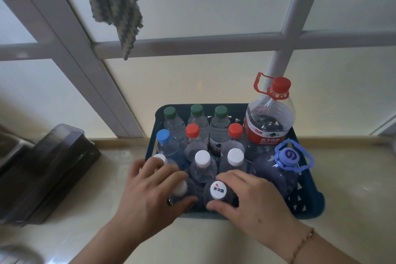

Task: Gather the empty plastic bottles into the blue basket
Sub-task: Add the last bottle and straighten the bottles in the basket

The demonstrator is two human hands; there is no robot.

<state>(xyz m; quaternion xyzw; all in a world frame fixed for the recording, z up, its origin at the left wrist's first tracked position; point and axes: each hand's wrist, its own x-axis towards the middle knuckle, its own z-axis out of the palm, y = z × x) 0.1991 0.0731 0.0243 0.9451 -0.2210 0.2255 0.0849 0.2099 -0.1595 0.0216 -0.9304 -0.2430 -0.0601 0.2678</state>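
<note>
The blue basket (310, 201) stands on the desk (353, 188) against its far edge, below a frosted window (192, 2). It is packed with upright plastic bottles: three with green caps (196, 109) along the far side, a blue-capped one (163, 135) and two red-capped ones (192, 130) in the next row, and white-capped ones (202, 158) nearer. At the basket's far right corner stands a big jug with a red cap (281, 85) and red label; just in front of it a purple-tinted jug (276, 171) with a purple cap and handle.

The left hand (150, 191) lies over the near left bottles, its fingers curled round a white-capped bottle (179, 187) there. The right hand (252, 197) grips the bottle with a printed white cap (218, 189) at the near edge, thumb on one side and fingers on the other. A thin bracelet (302, 244) circles the right wrist.

A dark box (49, 169) sits on the desk's left side. A knitted cloth (115, 2) hangs before the window.
</note>
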